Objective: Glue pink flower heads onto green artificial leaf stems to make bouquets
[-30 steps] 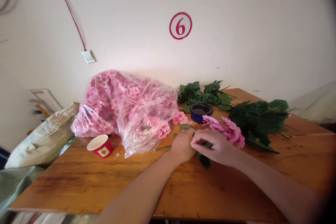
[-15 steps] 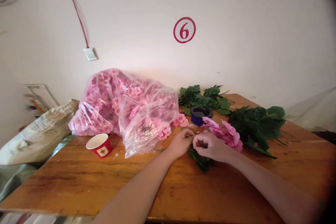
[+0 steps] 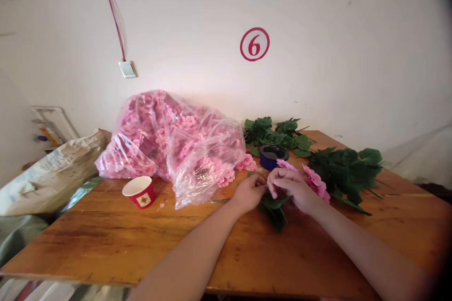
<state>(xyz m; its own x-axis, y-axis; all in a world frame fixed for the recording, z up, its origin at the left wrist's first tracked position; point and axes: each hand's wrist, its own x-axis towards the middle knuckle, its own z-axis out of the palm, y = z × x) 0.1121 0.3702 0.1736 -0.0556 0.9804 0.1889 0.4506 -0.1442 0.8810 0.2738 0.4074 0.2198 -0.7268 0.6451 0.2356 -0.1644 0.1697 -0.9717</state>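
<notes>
My left hand (image 3: 249, 192) and my right hand (image 3: 294, 189) meet at the middle of the wooden table (image 3: 106, 240), fingertips pinched together on a green leafy stem (image 3: 273, 207) lying on the table. Pink artificial flowers (image 3: 315, 181) lie just beyond my right hand, partly hidden by it. A small dark blue pot (image 3: 273, 155) stands right behind the hands. What exactly sits between the fingertips is hidden.
A large clear plastic bag of pink flowers (image 3: 169, 143) lies at the back left, with a red paper cup (image 3: 140, 191) in front of it. Green leaf bunches lie at the back (image 3: 277, 132) and right (image 3: 348, 169). A paper sack (image 3: 52, 174) leans off the left edge.
My right hand has lifted off the stem and drawn its fingers in toward my left hand's fingertips. The camera view has shifted slightly left and down.
</notes>
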